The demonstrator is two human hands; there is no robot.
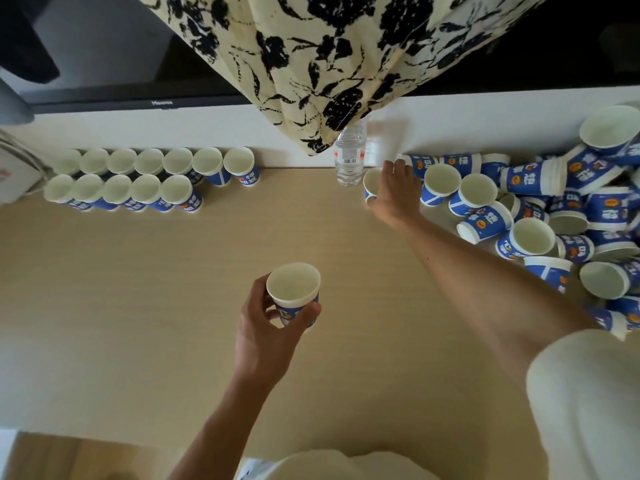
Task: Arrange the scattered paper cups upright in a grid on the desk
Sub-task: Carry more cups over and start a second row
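a blue-and-white paper cup [294, 289] is being held upright, mouth up, over the middle of the pale wooden tabletop [156, 278] by the left hand [266, 327], whose fingers [306, 315] are being curled round its lower wall. the grid of upright cups [180, 190] is standing at the far left in two rows, the front row being the shorter. its free place is lying ahead and to the left of the held cup, so the left hand is judged the nearer for that placing, the cup's long axis being vertical. the right hand [396, 192] is being stretched far out towards the heap of scattered cups [536, 216]. its fingers are being closed on a second paper cup [370, 181] just beside a clear plastic water bottle [348, 164]. whether that cup is upright cannot be told.
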